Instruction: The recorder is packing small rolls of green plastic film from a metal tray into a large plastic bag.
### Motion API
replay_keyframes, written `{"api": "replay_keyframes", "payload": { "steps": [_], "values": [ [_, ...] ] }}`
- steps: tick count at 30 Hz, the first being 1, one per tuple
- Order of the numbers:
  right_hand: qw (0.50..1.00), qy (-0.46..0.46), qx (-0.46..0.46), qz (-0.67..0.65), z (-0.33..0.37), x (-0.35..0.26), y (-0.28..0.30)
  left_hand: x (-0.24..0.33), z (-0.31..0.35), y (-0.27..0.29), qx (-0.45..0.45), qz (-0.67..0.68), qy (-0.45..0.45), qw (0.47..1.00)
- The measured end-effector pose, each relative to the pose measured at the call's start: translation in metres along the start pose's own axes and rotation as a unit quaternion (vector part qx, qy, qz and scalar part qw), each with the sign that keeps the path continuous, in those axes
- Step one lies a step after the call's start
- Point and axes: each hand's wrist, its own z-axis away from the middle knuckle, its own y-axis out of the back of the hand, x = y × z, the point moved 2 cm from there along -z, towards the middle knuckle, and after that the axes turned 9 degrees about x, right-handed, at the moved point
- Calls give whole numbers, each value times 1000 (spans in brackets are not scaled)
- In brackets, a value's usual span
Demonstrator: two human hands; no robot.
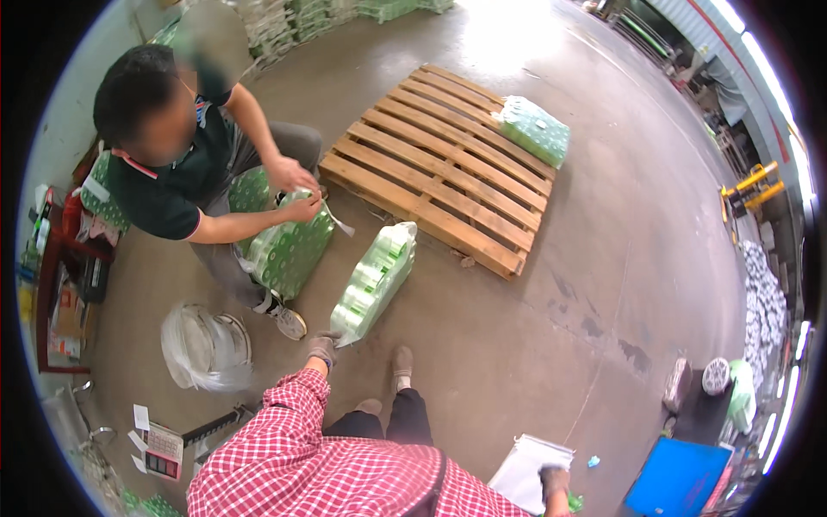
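Pack [376,280] of green-wrapped rolls lying on the floor [517,345] beside the pallet [439,168], being pinched at its near corner by the left hand [324,347], grip pressed together for dragging; right hand [554,482] resting on a white bag [525,470], grip unclear.

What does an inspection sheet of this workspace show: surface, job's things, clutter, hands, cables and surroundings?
Surface: bare concrete floor, stained in patches.
Job's things: clear-wrapped pack of green bottles lying on the floor; green patterned pack on the wooden pallet.
Clutter: crumpled clear plastic bag; calculator; blue bin.
Hands: left hand, gloved, grips the bottle pack's near end; right hand, gloved, rests on a white bag.
Cables: nothing seen.
Surroundings: a crouching person's hands on another green pack; stacked green packs behind.
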Motion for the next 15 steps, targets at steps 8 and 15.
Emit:
{"api": "replay_keyframes", "payload": {
  "steps": [8, 15],
  "values": [
    [836, -238, -106, -483, 267, -49, -224, -27, -15, -3, 5, -99, -96, 990],
    [767, -236, -42, -595, 205, -116, -185, -51, -63, 16, -70, -234, -171, 955]
  ]
}}
